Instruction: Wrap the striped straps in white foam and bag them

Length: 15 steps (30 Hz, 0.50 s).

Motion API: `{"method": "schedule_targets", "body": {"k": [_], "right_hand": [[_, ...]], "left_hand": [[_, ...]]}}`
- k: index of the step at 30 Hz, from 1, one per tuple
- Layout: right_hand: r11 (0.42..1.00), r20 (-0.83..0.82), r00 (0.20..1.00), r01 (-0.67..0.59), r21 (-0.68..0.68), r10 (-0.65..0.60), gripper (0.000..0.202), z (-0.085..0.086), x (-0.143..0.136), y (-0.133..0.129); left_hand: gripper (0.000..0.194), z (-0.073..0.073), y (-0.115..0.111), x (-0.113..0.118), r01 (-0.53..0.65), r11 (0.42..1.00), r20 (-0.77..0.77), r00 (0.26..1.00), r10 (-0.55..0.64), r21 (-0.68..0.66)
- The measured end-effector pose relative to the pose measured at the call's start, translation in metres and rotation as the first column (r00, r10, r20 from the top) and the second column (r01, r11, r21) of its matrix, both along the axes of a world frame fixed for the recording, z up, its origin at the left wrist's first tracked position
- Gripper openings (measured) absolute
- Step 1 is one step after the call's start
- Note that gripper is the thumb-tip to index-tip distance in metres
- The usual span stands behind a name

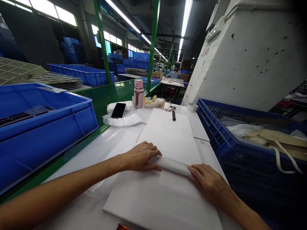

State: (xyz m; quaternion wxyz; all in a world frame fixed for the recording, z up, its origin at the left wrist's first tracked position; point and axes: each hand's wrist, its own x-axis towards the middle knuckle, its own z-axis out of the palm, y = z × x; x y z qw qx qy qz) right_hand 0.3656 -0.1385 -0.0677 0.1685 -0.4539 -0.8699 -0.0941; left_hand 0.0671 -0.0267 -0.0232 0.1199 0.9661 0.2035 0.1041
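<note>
A narrow white roll, seemingly a thin sheet wrapped up, lies crosswise on a stack of white sheets. My left hand grips its left end, thumb on the near side and fingers over the far side. At the other end, my right hand pinches the roll between thumb and fingers. What is inside the roll is hidden. Beyond the hands, a tool with a black handle rests on the far part of the sheets. Clear plastic film spreads on the table left of the sheets.
A black phone lies on plastic-wrapped packing, beside a pink bottle and a small tray of parts. Blue crates stand at left and right. An orange-black object shows at the bottom edge.
</note>
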Motion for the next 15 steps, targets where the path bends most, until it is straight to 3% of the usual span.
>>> {"method": "schedule_targets", "body": {"k": [2,4,7,8,11,15], "right_hand": [[0.999,-0.093,0.996,-0.006,-0.041,0.002,0.024,0.008,0.0,0.002],[0.977,-0.211,0.974,0.038,-0.209,-0.083,0.024,0.021,-0.002,0.007],[0.876,-0.26,0.932,0.104,-0.472,-0.251,0.034,0.037,-0.005,0.018],[0.867,-0.256,0.928,0.118,-0.484,-0.27,0.036,0.039,-0.005,0.021],[0.928,-0.219,0.953,0.124,-0.352,-0.211,0.032,0.032,-0.003,0.023],[0.969,-0.067,0.992,0.088,-0.23,-0.106,0.04,0.013,-0.001,0.002]], "left_hand": [[0.04,0.006,0.001,-0.002,-0.022,0.999,-0.001,1.0,0.022,-0.033],[0.034,0.01,0.007,-0.003,-0.036,0.997,-0.033,0.999,0.034,-0.063],[0.037,0.01,0.02,0.002,-0.043,0.997,-0.075,0.996,0.038,-0.064],[0.035,0.008,0.023,0.005,-0.049,0.998,-0.074,0.996,0.045,-0.047],[0.027,0.0,0.025,0.011,-0.055,0.998,-0.043,0.998,0.056,0.019],[0.031,-0.006,0.007,0.007,0.008,0.999,-0.026,1.0,-0.007,0.043]]}}
